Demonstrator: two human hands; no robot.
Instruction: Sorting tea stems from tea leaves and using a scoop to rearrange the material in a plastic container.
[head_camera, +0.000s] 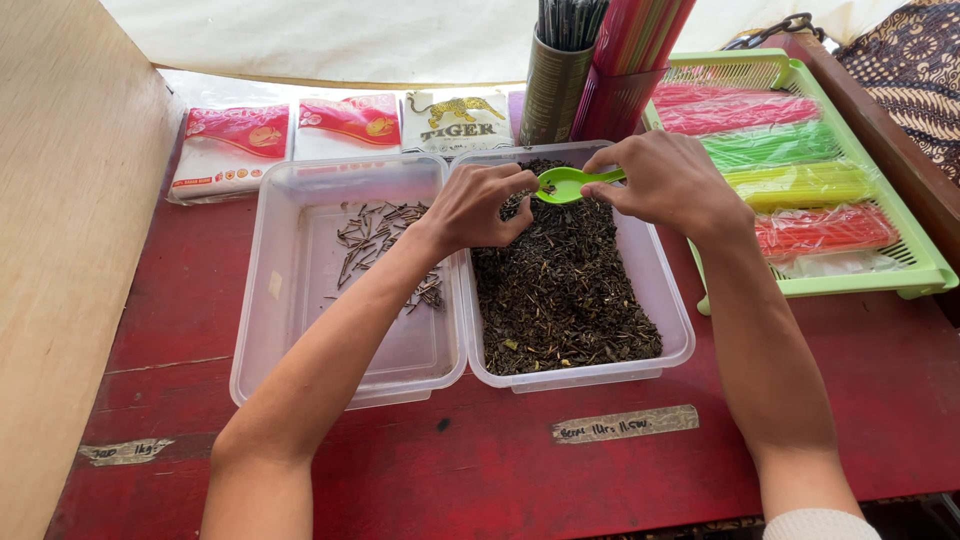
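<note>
Green spoon (562, 183), red table (500, 470)

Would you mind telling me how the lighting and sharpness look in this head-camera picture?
Head view: soft, even daylight with only faint shadows under the hands; left hand, right hand and green spoon are sharp, with no motion blur; mild glare on the clear tub rims; the red table's edges splay outward from the wide lens.

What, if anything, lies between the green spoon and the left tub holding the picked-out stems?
Only the left hand, which reaches over the two tubs' adjoining rims beside the green spoon held by the right hand. Otherwise nothing visible blocks the way to the left tub; it is open-topped.
</note>
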